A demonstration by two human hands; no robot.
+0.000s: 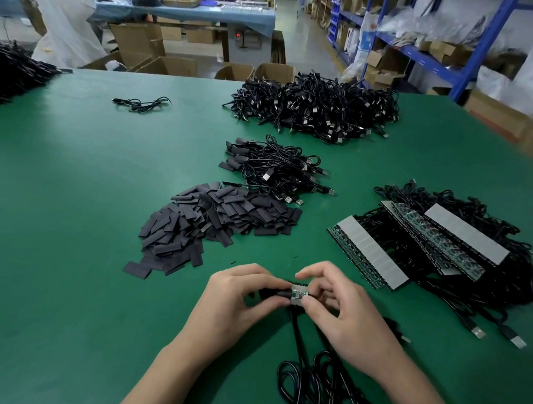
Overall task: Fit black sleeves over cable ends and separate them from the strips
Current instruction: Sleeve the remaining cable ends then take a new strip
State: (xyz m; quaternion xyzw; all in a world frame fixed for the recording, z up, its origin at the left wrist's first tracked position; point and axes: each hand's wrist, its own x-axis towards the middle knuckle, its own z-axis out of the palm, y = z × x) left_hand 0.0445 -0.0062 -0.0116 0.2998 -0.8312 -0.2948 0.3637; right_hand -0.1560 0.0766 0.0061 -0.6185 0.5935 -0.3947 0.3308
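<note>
At the lower centre of the frame, a small board piece [299, 291] is pinched by the fingers of the right hand [343, 311]. Touching its left edge, a black sleeve [272, 293] is gripped by the fingers of the left hand [235, 299]. The cable [298, 336] is trailed downward over the green surface [105, 193]. A sleeve pile [214, 224] is heaped at mid-frame, and the strips [367, 256] are stacked at the right.

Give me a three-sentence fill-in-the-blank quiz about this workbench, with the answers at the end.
The left hand and right hand pinch a small circuit board over a ____ table. The pile of loose black sleeves lies to the ____ of the board strips. Those strips rest on a heap of black ____.
Answers: green; left; cables.
</note>
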